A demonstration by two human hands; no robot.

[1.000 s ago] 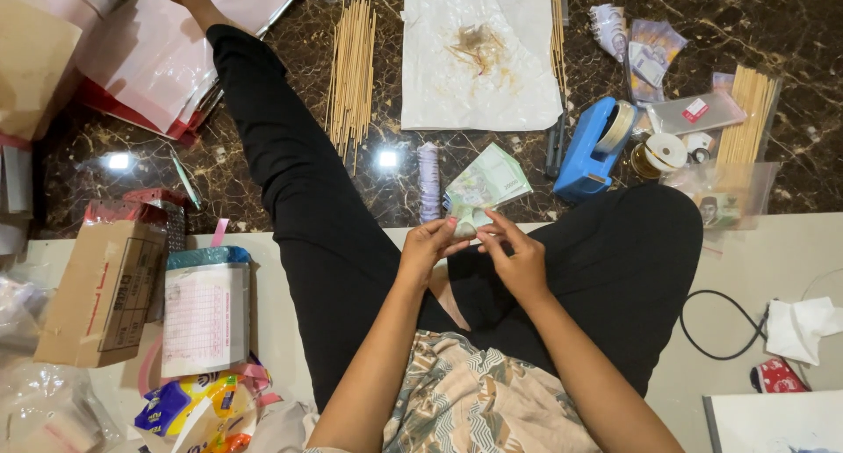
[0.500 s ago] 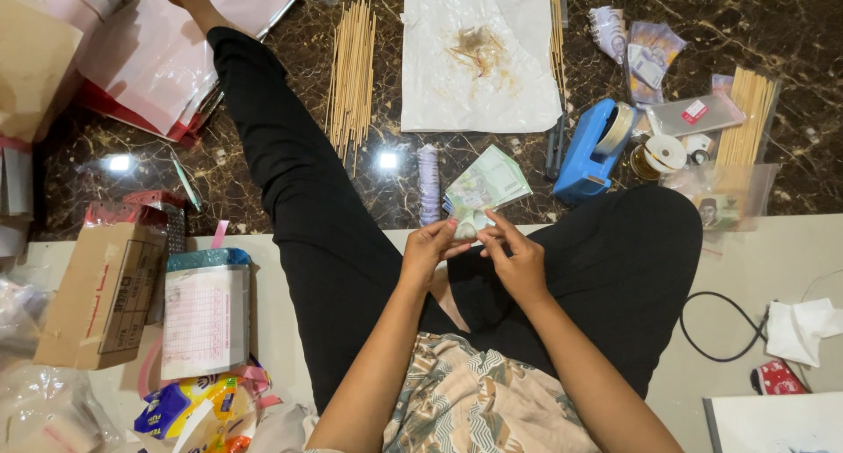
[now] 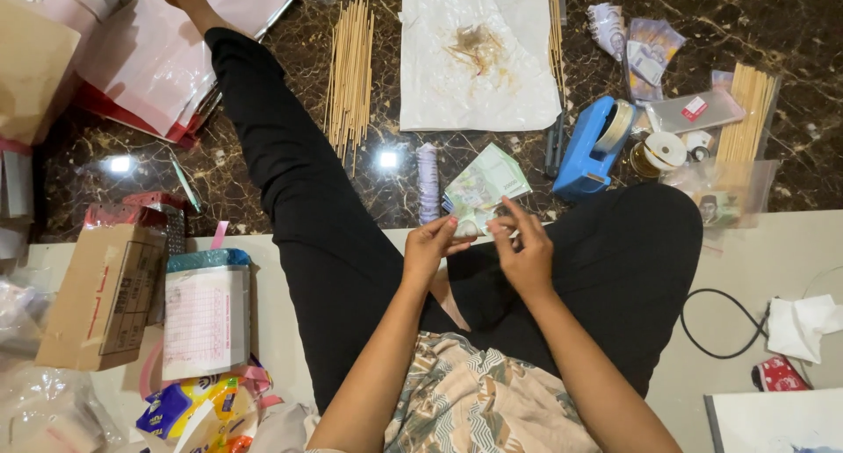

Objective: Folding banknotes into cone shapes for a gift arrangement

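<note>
— So, what are you holding over your lap?

— A small fan of greenish banknotes [image 3: 485,188]. My left hand [image 3: 430,247] is closed on their near corner, thumb and fingers pinched, so the stack stays squared. My right hand [image 3: 524,251] meets it, fingertips together on the same near edge, to work a single note loose.

— Why sit with one leg stretched out?

— It keeps the notes above my knee and everything within reach on the dark marble floor [image 3: 263,198].

— And just beyond the notes?

— A blue tape dispenser [image 3: 590,147] to the right, close by. Farther out lie a bundle of bamboo skewers [image 3: 349,71] and a white sheet of paper [image 3: 479,62], flat near the floor's far edge, out of the way.
</note>
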